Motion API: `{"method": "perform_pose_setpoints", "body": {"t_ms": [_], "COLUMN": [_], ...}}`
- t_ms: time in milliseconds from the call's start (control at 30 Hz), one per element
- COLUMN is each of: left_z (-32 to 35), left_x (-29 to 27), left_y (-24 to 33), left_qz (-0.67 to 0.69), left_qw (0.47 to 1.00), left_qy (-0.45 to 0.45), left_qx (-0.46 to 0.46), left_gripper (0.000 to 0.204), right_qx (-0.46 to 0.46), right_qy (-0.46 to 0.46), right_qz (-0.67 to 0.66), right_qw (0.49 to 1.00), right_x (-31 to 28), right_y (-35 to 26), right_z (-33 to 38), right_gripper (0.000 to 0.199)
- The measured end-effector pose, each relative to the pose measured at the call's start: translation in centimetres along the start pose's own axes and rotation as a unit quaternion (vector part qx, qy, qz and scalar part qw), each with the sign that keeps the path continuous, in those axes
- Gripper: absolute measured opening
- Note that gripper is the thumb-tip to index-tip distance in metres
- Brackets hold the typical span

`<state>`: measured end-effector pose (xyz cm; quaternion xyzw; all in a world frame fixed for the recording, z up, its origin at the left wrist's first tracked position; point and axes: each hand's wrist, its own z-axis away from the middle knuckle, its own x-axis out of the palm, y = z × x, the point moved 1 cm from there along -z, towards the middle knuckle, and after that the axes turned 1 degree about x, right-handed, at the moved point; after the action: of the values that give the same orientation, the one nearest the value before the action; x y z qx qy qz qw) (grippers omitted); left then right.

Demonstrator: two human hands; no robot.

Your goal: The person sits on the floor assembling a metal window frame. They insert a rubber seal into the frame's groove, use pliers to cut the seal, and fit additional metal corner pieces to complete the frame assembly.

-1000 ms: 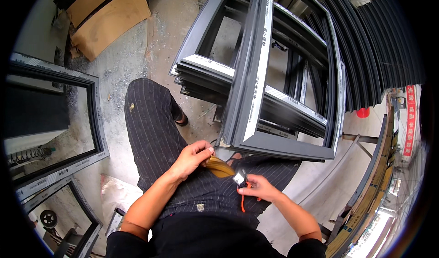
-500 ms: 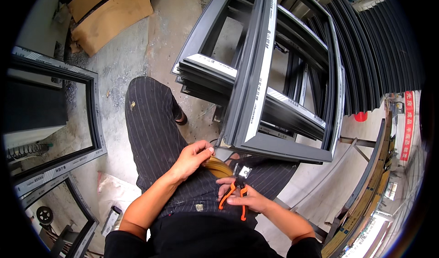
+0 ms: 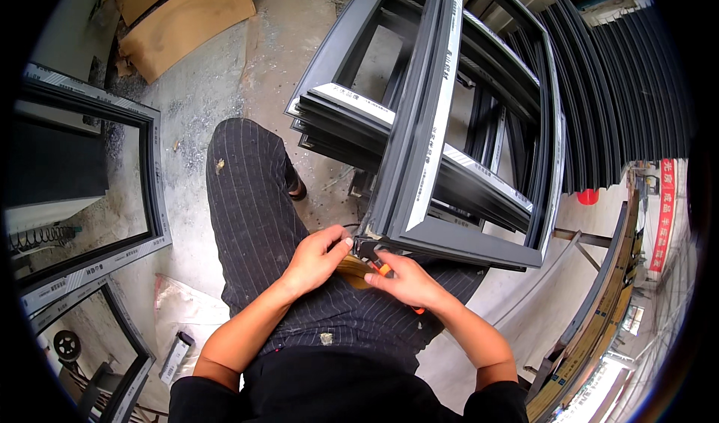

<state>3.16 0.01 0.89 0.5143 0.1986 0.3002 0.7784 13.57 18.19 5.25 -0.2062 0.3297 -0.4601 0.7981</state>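
A dark grey window frame point(image 3: 419, 146) stands on edge against my lap, its lower corner by my hands. My left hand point(image 3: 314, 257) pinches something small and dark at that corner; I cannot tell what it is. My right hand point(image 3: 404, 281) grips orange-handled pliers point(image 3: 378, 262), whose dark jaws point at the same corner. A tan object lies on my striped trousers point(image 3: 255, 198), mostly hidden under both hands.
More dark frames point(image 3: 479, 123) are stacked behind the upright one. Long dark profiles point(image 3: 629, 86) lean at the right. Glazed frames point(image 3: 90, 198) lie on the concrete floor at the left, with cardboard point(image 3: 187, 11) at the top.
My right hand brought the orange-handled pliers up from my lap to the frame's lower corner. My left hand stayed at the corner.
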Motion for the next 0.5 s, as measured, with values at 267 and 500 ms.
{"method": "perform_pose_setpoints", "body": {"t_ms": [267,500], "left_z": [-0.1,-0.1], "left_x": [-0.5,-0.4], "left_y": [1.5,1.8], "left_qz": [-0.145,-0.159], "left_qw": [0.982,0.978], "left_qy": [0.041,0.054], "left_qx": [0.116,0.122], "left_gripper": [0.018,0.018], "right_qx": [-0.009,0.009], "right_qy": [0.004,0.019], "right_qz": [0.005,0.017], "right_qw": [1.0,1.0], "right_x": [-0.6,-0.7], "right_y": [-1.0,-1.9], "right_z": [-0.4,-0.4], "right_gripper": [0.05,0.04]}}
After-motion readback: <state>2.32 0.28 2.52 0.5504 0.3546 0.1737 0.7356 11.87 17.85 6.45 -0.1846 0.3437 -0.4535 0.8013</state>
